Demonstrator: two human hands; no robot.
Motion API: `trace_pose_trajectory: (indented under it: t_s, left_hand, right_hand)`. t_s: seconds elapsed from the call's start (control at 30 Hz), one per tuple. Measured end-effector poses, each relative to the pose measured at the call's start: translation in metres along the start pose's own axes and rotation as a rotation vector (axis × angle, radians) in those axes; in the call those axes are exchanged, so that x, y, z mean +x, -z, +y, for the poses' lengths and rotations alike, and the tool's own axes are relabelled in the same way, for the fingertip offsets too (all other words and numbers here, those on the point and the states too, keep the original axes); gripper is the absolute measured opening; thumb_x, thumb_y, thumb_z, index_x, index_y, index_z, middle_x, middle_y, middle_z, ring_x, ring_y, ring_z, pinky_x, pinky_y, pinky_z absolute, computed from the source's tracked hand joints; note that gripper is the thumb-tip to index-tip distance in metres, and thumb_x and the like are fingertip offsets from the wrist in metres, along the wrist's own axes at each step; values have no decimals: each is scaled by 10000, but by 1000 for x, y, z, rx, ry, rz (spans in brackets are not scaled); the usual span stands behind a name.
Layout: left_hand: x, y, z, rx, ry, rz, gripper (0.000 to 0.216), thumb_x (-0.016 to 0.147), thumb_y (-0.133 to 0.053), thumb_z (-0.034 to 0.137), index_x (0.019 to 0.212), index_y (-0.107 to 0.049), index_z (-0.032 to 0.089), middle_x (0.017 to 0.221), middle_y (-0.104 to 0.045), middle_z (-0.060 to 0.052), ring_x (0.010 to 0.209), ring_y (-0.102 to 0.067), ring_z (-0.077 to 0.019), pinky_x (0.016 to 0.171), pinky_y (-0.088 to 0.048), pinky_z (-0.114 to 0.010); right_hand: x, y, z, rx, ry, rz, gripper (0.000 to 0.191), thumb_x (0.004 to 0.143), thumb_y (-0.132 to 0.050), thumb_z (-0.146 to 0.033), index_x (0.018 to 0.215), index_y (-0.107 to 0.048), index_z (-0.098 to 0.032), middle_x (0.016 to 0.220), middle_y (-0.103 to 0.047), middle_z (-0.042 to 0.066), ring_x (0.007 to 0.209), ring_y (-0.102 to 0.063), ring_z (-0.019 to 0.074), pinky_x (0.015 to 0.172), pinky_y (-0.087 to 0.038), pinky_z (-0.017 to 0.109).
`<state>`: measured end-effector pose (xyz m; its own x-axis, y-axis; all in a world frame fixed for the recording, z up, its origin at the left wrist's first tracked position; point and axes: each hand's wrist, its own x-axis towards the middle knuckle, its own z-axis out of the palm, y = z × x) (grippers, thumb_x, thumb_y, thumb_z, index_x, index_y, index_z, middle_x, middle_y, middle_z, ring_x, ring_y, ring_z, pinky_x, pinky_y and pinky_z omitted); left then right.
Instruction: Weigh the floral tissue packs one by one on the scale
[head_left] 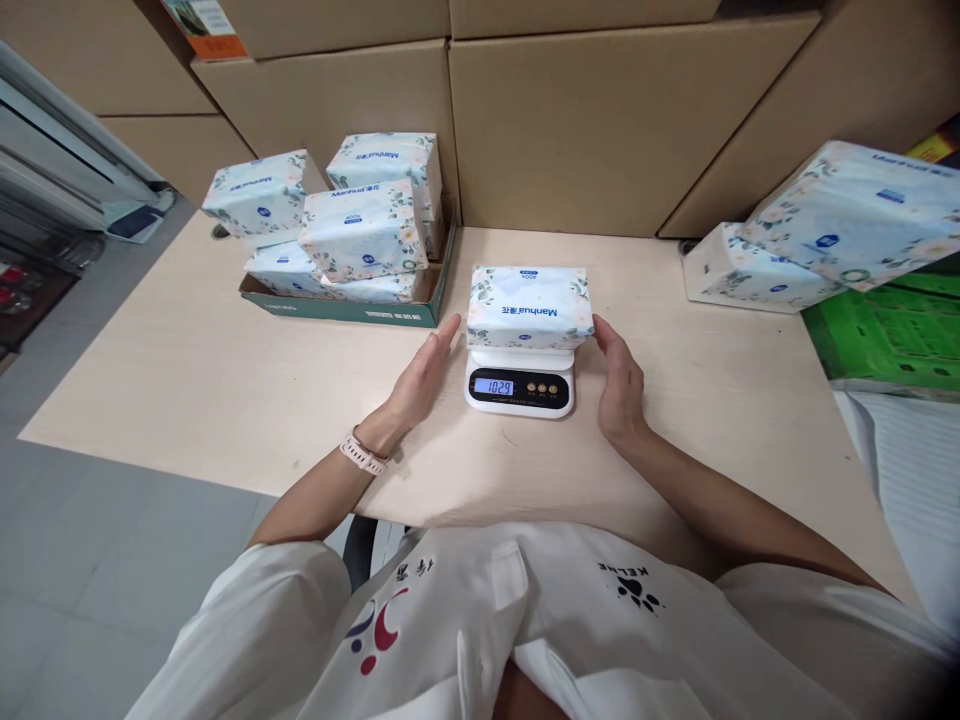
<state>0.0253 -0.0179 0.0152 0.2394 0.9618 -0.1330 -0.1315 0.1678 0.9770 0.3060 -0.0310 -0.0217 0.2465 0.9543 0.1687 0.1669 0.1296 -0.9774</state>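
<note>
A pack of tissues [529, 305] with a floral print lies on the white kitchen scale [480, 402]. The scale's lit display [494, 387] appears to read 102.9. My left hand [426, 370] is held upright just left of the pack, fingers stretched out and a small gap between them. On the other side, my right hand [619, 378] has its fingertips at the pack's right edge; whether they touch it I cannot tell. Its fingers are extended and wrapped round nothing.
Several tissue packs [364, 235] are piled in a green shallow box [337, 310] at the back left. More packs [780, 270] lean at the right beside a green plastic package [889, 335]. Cardboard boxes [570, 130] wall off the back of the wooden table [187, 380].
</note>
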Motion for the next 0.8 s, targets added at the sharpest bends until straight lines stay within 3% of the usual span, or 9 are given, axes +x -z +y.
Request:
trace_pose_trajectory:
  t_s: [0.2, 0.37, 0.47, 0.57, 0.7, 0.8]
  left_hand:
    - [1, -2, -3, -12, -15, -4, 756, 1029, -442, 709, 1653, -484, 284, 1820, -268, 32, 1737, -129, -231, 1437, -90, -419]
    - [7, -6, -6, 13, -38, 56, 819, 995, -530, 702, 1695, -406, 297, 1837, -201, 38, 1743, -69, -236, 1439, -61, -408]
    - [10, -17, -2, -1, -123, 3, 863, 956, -589, 739, 1682, -436, 298, 1826, -249, 37, 1742, -83, -273, 1442, -78, -420]
    - [5, -29, 7, 30, -190, -42, 871, 935, -644, 734, 1672, -461, 306, 1792, -352, 26, 1735, -148, -285, 1443, -100, -406]
    - [-4, -29, 22, 121, -323, 30, 757, 994, -628, 644, 1665, -474, 329, 1763, -423, 24, 1732, -167, -269, 1434, -138, -393]
    - [-3, -15, 49, 196, -512, 143, 689, 1001, -629, 623, 1629, -518, 360, 1763, -423, 54, 1725, -202, -265, 1417, -201, -366]
  right_hand:
    - [2, -1, -5, -69, 17, -41, 754, 994, -423, -807, 1532, -624, -318, 1662, -573, 61, 1601, -466, 292, 1389, -268, 566]
    - [10, -7, -3, -122, 16, -26, 758, 1000, -366, -819, 1565, -572, -359, 1758, -433, 36, 1687, -298, 298, 1412, -127, 608]
    - [10, -12, -2, -164, 10, -70, 769, 968, -383, -850, 1546, -580, -383, 1761, -420, 36, 1701, -240, 341, 1395, -39, 677]
    - [7, -15, -6, -161, 24, -148, 779, 943, -440, -857, 1556, -561, -392, 1748, -437, 40, 1700, -219, 363, 1391, -36, 697]
    - [6, -25, -39, -131, 174, -202, 796, 975, -444, -813, 1661, -406, -411, 1779, -389, 19, 1698, -225, 346, 1402, -80, 665]
    - [20, -46, -79, -73, 320, -269, 806, 986, -391, -828, 1670, -387, -400, 1724, -477, 32, 1650, -342, 339, 1403, -155, 625]
